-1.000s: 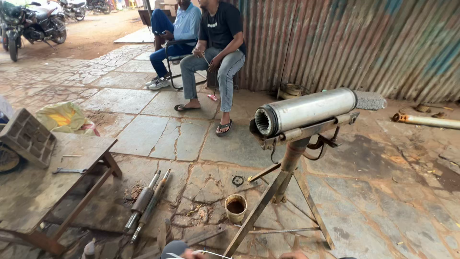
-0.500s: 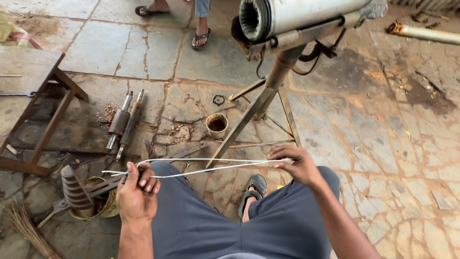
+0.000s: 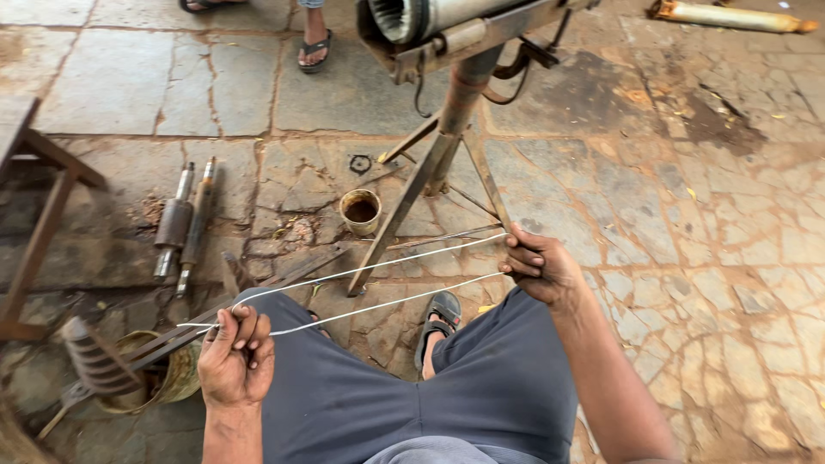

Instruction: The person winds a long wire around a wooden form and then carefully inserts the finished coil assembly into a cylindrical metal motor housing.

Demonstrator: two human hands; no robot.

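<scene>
I sit on a low seat in grey trousers over a stone-paved floor. My left hand (image 3: 235, 354) is closed in a fist around one end of thin white strips (image 3: 378, 288). My right hand (image 3: 538, 265) pinches the other end. Two pale strands run taut between the hands, above my knees. A grey cylindrical motor housing (image 3: 430, 17) rests on a rusty metal tripod stand (image 3: 447, 137) just ahead of my right hand.
A small tin can (image 3: 360, 210) with dark liquid stands by the tripod's legs. Two rotor shafts (image 3: 182, 225) lie on the floor at left. A metal stool frame (image 3: 39, 206) is at far left. Another person's sandalled foot (image 3: 314, 47) shows at top. A pipe (image 3: 730, 15) lies top right.
The camera has tilted down from the seated people and the stand to my lap. My hands have come into view holding the white strips, then spread slightly farther apart.
</scene>
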